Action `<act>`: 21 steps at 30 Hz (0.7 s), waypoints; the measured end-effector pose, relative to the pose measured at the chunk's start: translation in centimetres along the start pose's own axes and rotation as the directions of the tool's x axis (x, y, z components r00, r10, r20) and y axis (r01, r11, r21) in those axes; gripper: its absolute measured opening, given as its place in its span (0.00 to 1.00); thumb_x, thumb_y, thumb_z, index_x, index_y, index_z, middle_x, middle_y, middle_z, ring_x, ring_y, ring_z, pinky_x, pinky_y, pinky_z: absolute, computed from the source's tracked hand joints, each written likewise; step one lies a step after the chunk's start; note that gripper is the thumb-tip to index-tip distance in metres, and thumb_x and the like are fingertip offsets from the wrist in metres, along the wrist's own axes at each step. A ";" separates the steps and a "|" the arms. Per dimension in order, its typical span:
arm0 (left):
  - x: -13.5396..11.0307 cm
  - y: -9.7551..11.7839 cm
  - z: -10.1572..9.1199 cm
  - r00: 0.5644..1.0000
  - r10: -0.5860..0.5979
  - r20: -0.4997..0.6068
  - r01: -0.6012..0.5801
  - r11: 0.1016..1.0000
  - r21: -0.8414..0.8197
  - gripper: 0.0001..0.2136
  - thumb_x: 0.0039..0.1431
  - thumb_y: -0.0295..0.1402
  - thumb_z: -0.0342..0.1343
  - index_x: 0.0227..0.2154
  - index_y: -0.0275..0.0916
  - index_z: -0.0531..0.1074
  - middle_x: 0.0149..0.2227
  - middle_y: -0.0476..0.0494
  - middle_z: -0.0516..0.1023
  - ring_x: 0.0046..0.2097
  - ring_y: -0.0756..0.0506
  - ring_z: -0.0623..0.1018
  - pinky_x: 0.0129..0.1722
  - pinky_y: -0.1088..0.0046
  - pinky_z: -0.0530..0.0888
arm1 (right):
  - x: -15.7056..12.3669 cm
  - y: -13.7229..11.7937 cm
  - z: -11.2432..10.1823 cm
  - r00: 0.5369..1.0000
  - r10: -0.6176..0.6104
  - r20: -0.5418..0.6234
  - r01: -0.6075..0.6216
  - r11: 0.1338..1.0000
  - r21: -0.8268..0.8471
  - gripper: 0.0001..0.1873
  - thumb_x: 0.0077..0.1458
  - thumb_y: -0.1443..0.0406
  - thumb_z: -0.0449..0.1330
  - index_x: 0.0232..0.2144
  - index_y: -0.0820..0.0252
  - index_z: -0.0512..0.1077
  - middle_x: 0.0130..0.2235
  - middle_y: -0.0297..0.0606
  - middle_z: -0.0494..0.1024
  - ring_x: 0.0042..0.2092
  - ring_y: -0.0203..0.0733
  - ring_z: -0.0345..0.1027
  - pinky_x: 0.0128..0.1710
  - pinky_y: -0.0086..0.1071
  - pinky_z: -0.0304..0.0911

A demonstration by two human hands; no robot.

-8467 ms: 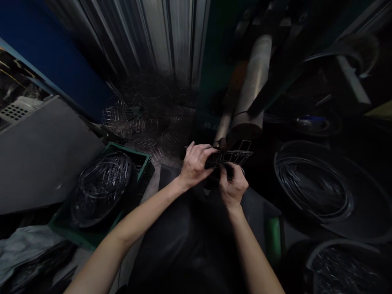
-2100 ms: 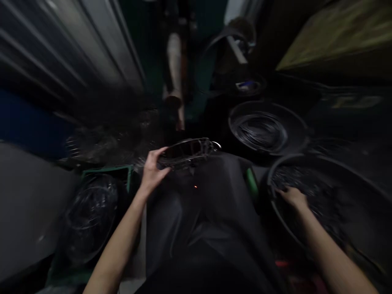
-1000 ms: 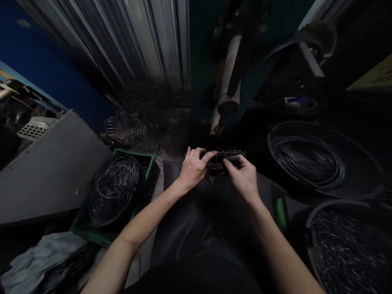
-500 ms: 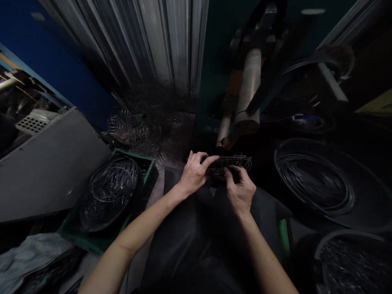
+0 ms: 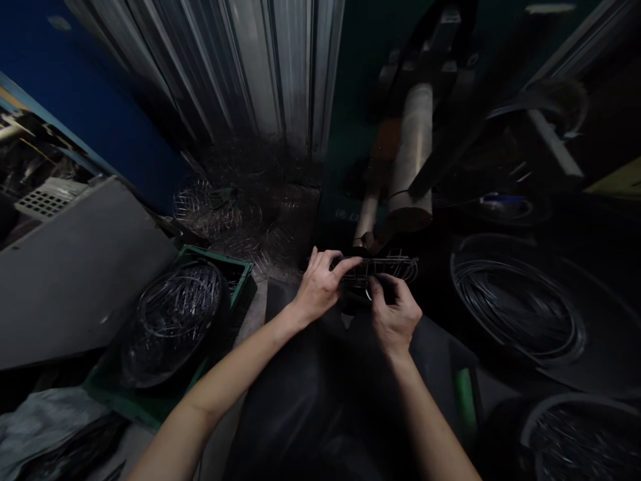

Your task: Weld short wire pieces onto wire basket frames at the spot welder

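A small wire frame (image 5: pixel 400 268) of thin metal rods lies level just below the machine's lower electrode-like rod (image 5: pixel 368 224). My left hand (image 5: pixel 320 284) is closed around the frame's left end, thumb and fingers along its upper wires. At the frame's near side, my right hand (image 5: pixel 396 310) is closed in a pinch, with a thin curved piece of wire showing at the fingertips. Part of the frame is hidden behind the fingers. Above both hands juts a thick metal cylinder (image 5: pixel 413 160) of the machine.
Left, a green crate (image 5: pixel 243 274) carries a dark basin (image 5: pixel 135 361) of wire pieces. Right are a tray with wire rings (image 5: pixel 571 334) and a tub of small metal pieces (image 5: pixel 581 441). Wire parts (image 5: pixel 215 207) are heaped by the corrugated wall (image 5: pixel 260 67).
The view has shifted slightly. Both hands stay on the wire frame, and the curved wire at my right fingertips now shows more clearly.
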State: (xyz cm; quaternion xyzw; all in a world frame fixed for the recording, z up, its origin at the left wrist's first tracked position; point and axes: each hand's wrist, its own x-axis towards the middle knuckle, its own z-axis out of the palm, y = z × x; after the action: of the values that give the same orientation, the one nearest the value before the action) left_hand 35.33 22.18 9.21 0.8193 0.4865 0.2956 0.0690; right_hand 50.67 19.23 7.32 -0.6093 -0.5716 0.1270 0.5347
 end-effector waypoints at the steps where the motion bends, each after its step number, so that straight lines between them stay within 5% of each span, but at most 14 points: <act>1: 0.0 0.0 0.0 1.000 0.002 -0.006 -0.002 1.000 0.003 0.28 0.50 0.19 0.52 0.54 0.46 0.61 0.47 0.45 0.64 0.50 0.45 0.69 0.61 0.47 0.59 | 0.0 0.0 0.0 1.000 -0.002 -0.004 0.002 1.000 -0.002 0.11 0.56 0.59 0.59 0.34 0.61 0.73 0.32 0.37 0.76 0.33 0.37 0.70 0.37 0.30 0.65; 21: 0.2 -0.5 0.0 1.000 -0.011 -0.005 0.011 0.999 -0.033 0.26 0.53 0.22 0.52 0.55 0.46 0.61 0.47 0.44 0.64 0.51 0.45 0.69 0.61 0.48 0.58 | 0.5 -0.3 0.6 0.999 -0.023 -0.028 0.023 1.000 -0.001 0.11 0.56 0.58 0.59 0.34 0.61 0.74 0.33 0.38 0.76 0.34 0.38 0.70 0.38 0.31 0.65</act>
State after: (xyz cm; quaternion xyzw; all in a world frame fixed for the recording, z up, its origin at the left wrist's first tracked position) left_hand 35.06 22.63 9.06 0.8146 0.4860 0.3056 0.0828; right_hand 50.18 19.91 7.56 -0.6045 -0.5712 0.1121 0.5439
